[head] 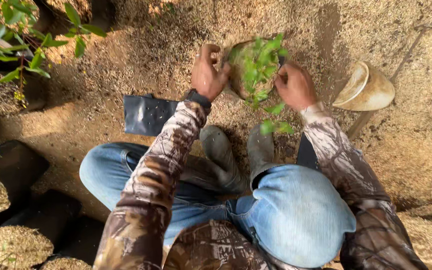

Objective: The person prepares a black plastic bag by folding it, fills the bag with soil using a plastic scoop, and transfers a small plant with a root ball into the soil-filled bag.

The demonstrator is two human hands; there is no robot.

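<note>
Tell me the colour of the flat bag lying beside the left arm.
Black, the flat bag shows best in the head view.

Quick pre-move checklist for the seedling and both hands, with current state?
1. Left hand on the seedling's root ball: ok, touching its left side.
2. Right hand on the root ball: ok, at its right side.
3. Grip firm on both sides: cannot tell, fingertips partly hidden.
4. Seedling leaves unbroken: cannot tell, they look green.
5. Flat black bag near the left hand: ok, lying on the ground.
6. Tan scoop near the right hand: ok, on the ground.
</note>
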